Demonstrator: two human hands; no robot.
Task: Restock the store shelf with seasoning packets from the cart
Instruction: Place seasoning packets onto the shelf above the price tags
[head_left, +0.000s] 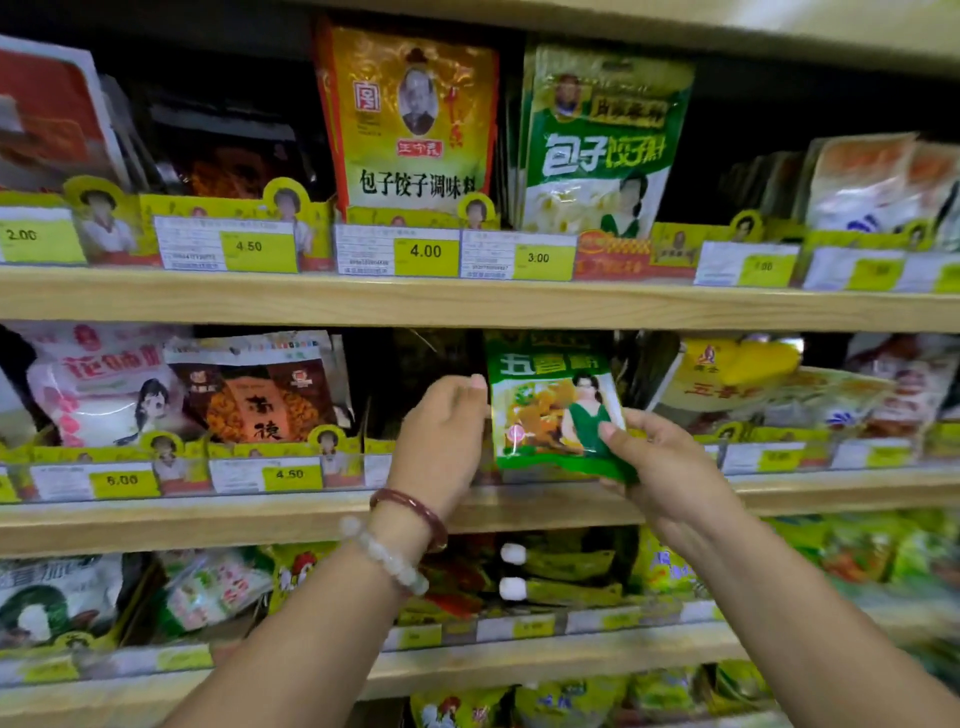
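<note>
Pale wooden shelves (467, 301) run in tiers across the whole view, each front edge lined with yellow price tags (426, 252) in clear holders. The recesses behind the goods are dark; light falls brightest on the top board's right end.

Your green seasoning packet (556, 410): glossy plastic film, catching glare. Shelf edge (467, 301): pale matt wood grain. Price tags (426, 252): smooth paper behind clear plastic. On your wrist, polished red bangle (415, 512), milky smooth bead bracelet (384, 556).
</note>
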